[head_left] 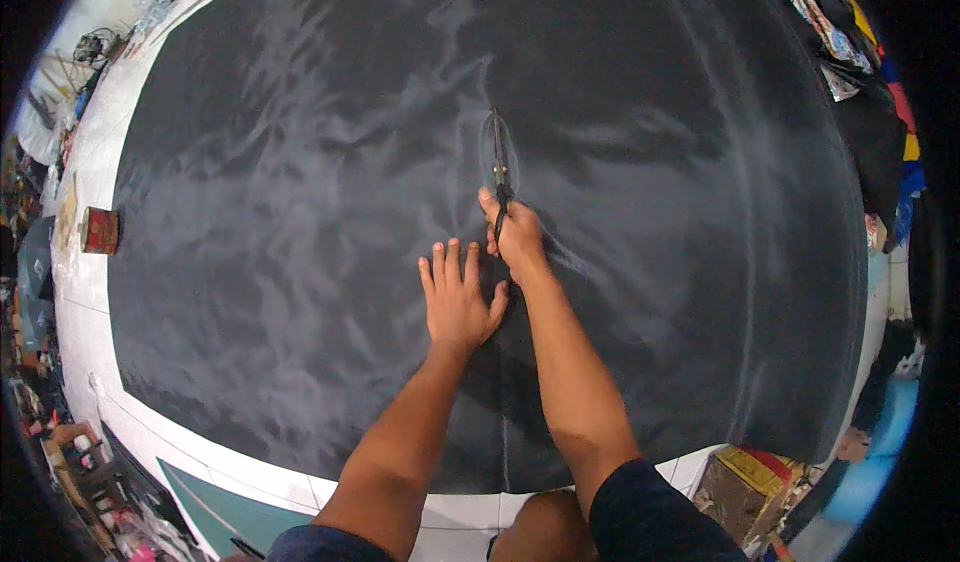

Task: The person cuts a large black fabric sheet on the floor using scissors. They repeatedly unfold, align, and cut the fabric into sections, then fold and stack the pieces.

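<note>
A large sheet of black fabric (620, 292) lies spread over the white tiled floor, with soft wrinkles across it. My right hand (520, 237) is closed round the black handles of a pair of scissors (499, 157). The blades point away from me and lie in the fabric near the middle, where the cloth lifts a little around them. A thin straight line runs from the near edge of the cloth up toward my hands. Just left of that line my left hand (460, 300) rests flat on the fabric, fingers spread, holding nothing.
A red tin (100, 231) stands at the fabric's left edge. Near right is a cardboard box (745, 482) with yellow and red on it. A green board (225, 512) lies at the near left. Clutter lines both sides, including blue rolls (890, 417) at the right.
</note>
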`<action>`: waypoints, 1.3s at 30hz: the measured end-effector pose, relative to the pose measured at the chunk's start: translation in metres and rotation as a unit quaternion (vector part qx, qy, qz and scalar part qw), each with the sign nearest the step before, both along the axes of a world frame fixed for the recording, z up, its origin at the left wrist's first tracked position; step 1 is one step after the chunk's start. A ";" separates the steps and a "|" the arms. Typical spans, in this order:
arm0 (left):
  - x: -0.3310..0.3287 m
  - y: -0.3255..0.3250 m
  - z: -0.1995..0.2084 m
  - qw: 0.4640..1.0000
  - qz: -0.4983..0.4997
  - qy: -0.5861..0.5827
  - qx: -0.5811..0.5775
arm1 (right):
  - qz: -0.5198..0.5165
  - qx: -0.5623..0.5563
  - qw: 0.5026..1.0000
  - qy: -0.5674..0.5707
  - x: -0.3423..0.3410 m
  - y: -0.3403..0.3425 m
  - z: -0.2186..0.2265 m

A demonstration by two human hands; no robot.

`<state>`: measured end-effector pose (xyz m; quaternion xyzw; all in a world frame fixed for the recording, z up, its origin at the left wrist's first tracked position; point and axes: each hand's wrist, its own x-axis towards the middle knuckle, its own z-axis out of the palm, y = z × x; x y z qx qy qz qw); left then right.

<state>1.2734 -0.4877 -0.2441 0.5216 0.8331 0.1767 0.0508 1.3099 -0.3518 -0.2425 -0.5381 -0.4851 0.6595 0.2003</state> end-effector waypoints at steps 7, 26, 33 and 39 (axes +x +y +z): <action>-0.002 0.007 0.004 0.999 -0.001 -0.036 -0.038 | -0.001 -0.023 0.999 -0.041 0.003 0.001 0.014; -0.007 -0.002 -0.005 0.997 -0.005 -0.019 -0.068 | -0.011 0.025 0.997 -0.068 -0.078 0.105 0.012; -0.003 0.000 -0.005 0.997 -0.013 -0.023 -0.078 | -0.022 0.039 0.999 -0.028 -0.122 0.200 0.010; -0.007 -0.006 -0.009 0.996 -0.008 -0.016 -0.089 | -0.035 0.019 0.999 0.003 -0.135 0.200 0.011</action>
